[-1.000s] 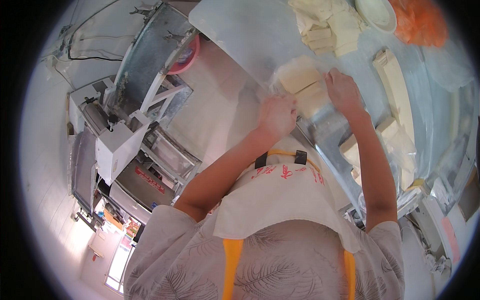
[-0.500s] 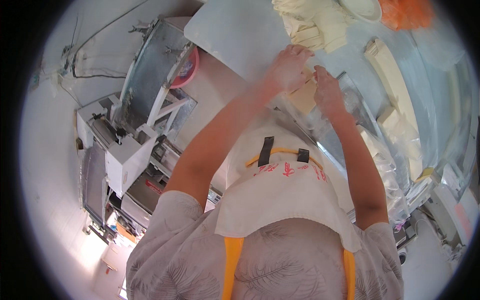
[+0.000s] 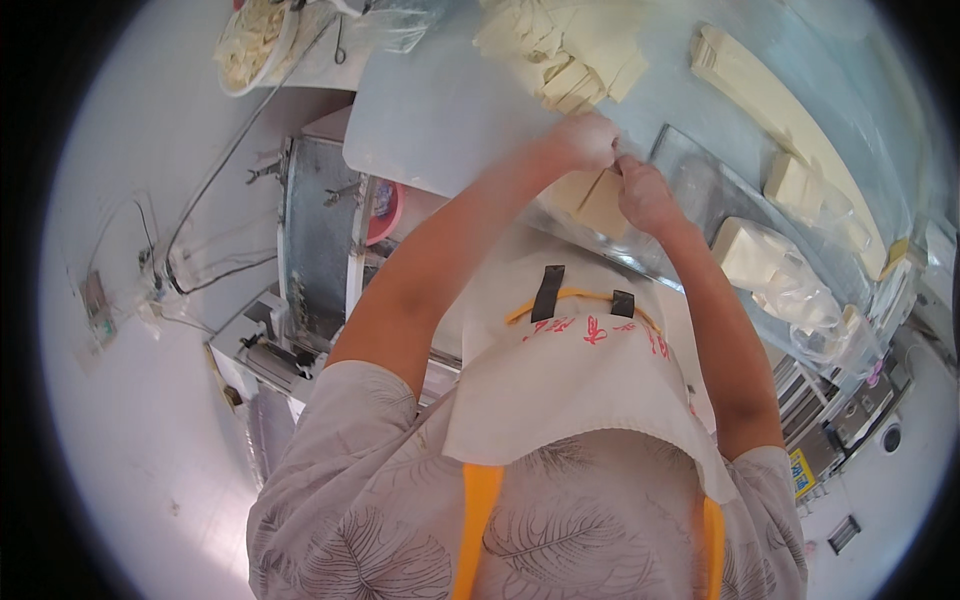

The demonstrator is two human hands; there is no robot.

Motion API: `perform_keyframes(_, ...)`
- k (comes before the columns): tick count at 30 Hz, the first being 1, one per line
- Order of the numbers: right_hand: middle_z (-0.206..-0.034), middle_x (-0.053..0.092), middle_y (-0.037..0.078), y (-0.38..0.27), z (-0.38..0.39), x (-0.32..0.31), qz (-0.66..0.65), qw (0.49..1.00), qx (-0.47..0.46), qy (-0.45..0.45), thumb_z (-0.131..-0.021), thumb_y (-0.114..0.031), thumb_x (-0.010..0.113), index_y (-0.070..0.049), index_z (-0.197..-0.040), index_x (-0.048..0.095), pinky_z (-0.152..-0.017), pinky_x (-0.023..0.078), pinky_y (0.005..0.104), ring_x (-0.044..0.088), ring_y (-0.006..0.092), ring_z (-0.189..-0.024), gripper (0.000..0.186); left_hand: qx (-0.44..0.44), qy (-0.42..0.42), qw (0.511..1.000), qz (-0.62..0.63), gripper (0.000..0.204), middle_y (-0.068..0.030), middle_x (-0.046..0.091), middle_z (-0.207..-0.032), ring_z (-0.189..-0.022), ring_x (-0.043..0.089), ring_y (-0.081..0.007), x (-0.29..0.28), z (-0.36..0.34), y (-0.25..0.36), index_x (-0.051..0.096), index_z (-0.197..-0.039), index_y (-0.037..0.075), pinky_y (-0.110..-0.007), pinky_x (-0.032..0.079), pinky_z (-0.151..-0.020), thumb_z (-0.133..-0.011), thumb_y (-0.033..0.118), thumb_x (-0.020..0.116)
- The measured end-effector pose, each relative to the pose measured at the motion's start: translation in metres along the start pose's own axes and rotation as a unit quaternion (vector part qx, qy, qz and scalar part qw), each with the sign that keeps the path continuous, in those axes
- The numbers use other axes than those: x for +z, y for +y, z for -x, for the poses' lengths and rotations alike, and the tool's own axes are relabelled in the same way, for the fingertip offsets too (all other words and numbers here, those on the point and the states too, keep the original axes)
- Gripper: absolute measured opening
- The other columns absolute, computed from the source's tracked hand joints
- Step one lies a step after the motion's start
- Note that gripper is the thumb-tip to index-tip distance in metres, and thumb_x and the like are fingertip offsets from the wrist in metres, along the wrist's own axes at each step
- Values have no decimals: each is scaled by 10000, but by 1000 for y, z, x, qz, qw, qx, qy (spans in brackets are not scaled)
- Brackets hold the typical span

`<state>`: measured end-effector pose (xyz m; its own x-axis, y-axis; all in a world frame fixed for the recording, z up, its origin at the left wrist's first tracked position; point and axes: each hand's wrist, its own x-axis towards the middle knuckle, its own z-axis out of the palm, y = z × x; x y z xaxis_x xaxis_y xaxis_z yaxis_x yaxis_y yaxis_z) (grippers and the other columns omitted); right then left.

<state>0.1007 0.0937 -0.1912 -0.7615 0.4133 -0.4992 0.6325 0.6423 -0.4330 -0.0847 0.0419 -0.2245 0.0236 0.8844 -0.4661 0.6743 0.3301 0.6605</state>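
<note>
My two hands are close together at the top of a packet of tan rectangular slabs (image 3: 600,208), apparently in clear plastic, beside a shallow metal tray (image 3: 700,175). My left hand (image 3: 582,142) has its fingers bent and closed at the packet's upper edge; my right hand (image 3: 645,195) is closed just to the right and below it, fingertips nearly meeting the left's. What the fingertips pinch is too small and hazy to name. Just above lies a heap of cut pale sheets (image 3: 560,50).
A long pale folded strip (image 3: 770,115) and wrapped cream blocks (image 3: 745,250) lie at the right. A pale board (image 3: 420,120) extends left, with a pink basin (image 3: 385,232) below it. A bowl of pale pieces (image 3: 255,45) sits top left; metal machinery (image 3: 265,345) stands lower left.
My left hand has moved from beside the packet up to its top edge, near my right hand. The view has swung, bringing the bowl in and losing the orange bag.
</note>
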Motion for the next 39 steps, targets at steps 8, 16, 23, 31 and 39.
perform_keyframes(8, -1210, 699, 230, 3, 17, -1, 15, 997, -42, 56, -825, -18, 654, 27, -1122, 708, -1074, 517, 481, 621, 436, -1185, 306, 49, -81, 995, 1, 268, -201, 782, -1094, -1018, 741, -385, -2, -33, -8, 764, -1081, 48, -475, 579, -891, -852, 161, 685)
perform_keyframes(16, -1203, 693, 190, -1, 37, 6, 47, 987, -27, 151, -810, -24, 680, 10, -1089, 710, -1029, 535, 447, 621, 394, -1161, 283, 32, -113, 992, -47, 198, -194, 780, -998, -969, 745, -391, -3, -36, 13, 785, -972, 52, -477, 582, -856, -836, 170, 702)
perform_keyframes(23, -1254, 681, 231, -44, 59, -7, -77, 967, -82, 228, -872, 44, 601, 36, -1185, 674, -1049, 545, 454, 630, 416, -1198, 321, 104, -215, 971, 15, 155, -108, 725, -909, -880, 655, -234, -6, -57, -13, 698, -878, 20, -413, 522, -758, -893, 173, 683)
perform_keyframes(31, -1341, 645, 279, -41, 51, 16, -57, 966, -42, 250, -956, -25, 577, 74, -1308, 560, -1096, 533, 452, 641, 438, -1242, 367, -57, -262, 927, 264, 278, -41, 702, -844, -770, 610, -157, -8, -52, -11, 755, -872, 14, -358, 485, -701, -934, 242, 609)
perform_keyframes(39, -1359, 646, 270, -14, 41, 20, -29, 985, -45, 165, -906, -72, 665, 62, -1369, 545, -1119, 507, 484, 621, 430, -1310, 496, -71, -269, 946, 167, 390, -141, 764, -1008, -916, 694, -270, -23, -48, 11, 768, -1067, 15, -426, 529, -820, -874, 317, 615)
